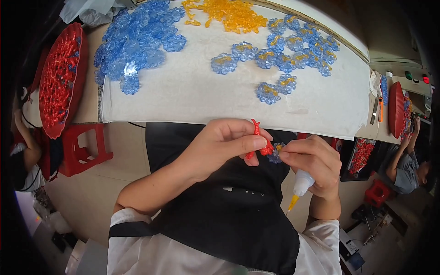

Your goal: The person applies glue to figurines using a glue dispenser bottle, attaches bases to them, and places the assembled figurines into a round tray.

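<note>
In front of my apron, just off the table's near edge, my left hand [219, 145] pinches a glossy red plastic figure [256, 127] between thumb and fingers. Close to its right, my right hand [316, 158] has its fingertips closed on a clear blue flower-shaped piece [276, 155] with a bit of yellow on it. The red and blue pieces are side by side; whether they touch is hard to tell. Tucked in the same right hand is a white glue bottle [303, 183], its yellow needle tip pointing down and away from the pieces.
On the white-covered table [183, 97] lie a heap of blue flower pieces [137, 43], a yellow pile [233, 17] and several blue pieces topped with yellow [286, 62]. A red tray [82, 73] of red parts stands left, above a red stool [85, 151]. Other people work at both sides.
</note>
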A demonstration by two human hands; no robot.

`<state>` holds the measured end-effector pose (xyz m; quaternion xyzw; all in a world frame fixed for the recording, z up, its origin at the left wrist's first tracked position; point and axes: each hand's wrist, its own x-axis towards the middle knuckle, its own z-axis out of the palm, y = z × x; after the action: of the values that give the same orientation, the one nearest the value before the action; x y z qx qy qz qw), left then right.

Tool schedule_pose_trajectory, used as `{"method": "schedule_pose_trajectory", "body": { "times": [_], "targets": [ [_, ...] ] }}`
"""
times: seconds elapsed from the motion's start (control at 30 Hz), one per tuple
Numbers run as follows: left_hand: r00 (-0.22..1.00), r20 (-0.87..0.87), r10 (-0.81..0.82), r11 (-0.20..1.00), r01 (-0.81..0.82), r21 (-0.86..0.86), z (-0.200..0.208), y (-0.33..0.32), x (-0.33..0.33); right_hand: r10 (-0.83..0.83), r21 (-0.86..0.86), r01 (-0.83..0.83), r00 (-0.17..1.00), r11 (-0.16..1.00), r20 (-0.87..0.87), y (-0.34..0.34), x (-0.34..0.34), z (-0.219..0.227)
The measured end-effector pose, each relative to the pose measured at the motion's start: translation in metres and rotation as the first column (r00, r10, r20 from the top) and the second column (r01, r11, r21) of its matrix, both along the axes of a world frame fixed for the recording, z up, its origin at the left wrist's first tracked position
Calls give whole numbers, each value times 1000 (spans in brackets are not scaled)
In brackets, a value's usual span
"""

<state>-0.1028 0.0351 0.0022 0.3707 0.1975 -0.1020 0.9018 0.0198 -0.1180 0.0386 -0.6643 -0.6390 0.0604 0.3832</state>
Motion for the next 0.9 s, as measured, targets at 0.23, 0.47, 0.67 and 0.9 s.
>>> {"method": "schedule_pose_trajectory", "body": {
  "times": [0.23,0.47,0.67,0.9],
  "targets": [
    [993,-70,-90,996,88,-34,-2,5,5,41,-67,-37,997,997,61,0,3,5],
    [980,-119,-162,985,153,-77,2,7,11,138,-127,-119,979,985,152,4,7,15],
    [973,-134,-188,982,183,-48,3,9,12,188,-165,-144,937,976,293,6,4,21],
    [965,-126,-229,973,227,-28,5,11,14,299,-184,-247,884,951,359,9,4,24]
  ]
}}
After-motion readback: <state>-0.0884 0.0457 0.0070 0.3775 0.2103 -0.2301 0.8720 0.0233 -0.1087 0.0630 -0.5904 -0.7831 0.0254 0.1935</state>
